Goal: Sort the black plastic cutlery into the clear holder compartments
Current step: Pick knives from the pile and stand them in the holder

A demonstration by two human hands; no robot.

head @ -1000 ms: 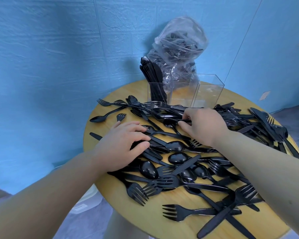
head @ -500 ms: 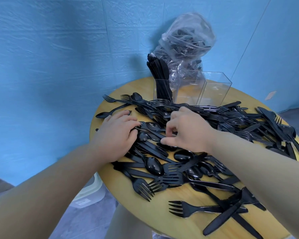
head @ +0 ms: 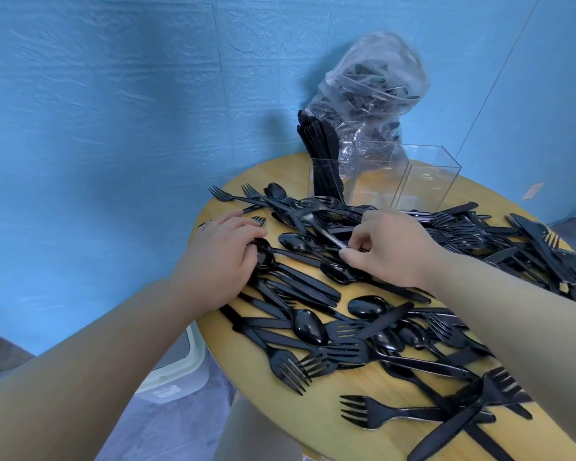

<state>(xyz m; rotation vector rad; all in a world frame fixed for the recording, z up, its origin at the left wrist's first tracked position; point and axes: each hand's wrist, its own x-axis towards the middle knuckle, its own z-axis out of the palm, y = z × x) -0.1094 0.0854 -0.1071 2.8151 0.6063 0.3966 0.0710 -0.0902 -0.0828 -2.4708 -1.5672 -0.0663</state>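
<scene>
Cutlery (head: pixel 363 314) of black plastic, forks, spoons and knives mixed together, lies strewn across most of a round wooden table (head: pixel 356 424), the pieces crossing and overlapping one another. At the table's far edge stands the clear holder (head: pixel 376 176), three upright compartments in a row; the left compartment (head: pixel 326 181) holds a tight bundle of black pieces standing on end, while the middle and right ones show only clear walls. The right hand (head: pixel 389 249) reaches into the pile in front of the holder, thumb and forefinger pinched on the near end of a handle (head: pixel 326 232) that slants up and away toward the holder's left compartment; glare and blur on that piece hide whether it is a fork, a spoon or a knife. The other fingers of that hand are curled loosely under. The left hand (head: pixel 222 261) rests palm down on the left part of the pile, fingers nearly straight and held together, their tips beside a spoon (head: pixel 263 256); it grips nothing. A single fork (head: pixel 389 414) lies near the table's front edge, tines pointing left. Behind the holder, a crumpled clear plastic bag (head: pixel 373 91) with more black cutlery inside leans against a blue textured wall (head: pixel 113 111). Below the table's left edge, part of a pale lidded bin (head: pixel 177 371) sits on the floor.
</scene>
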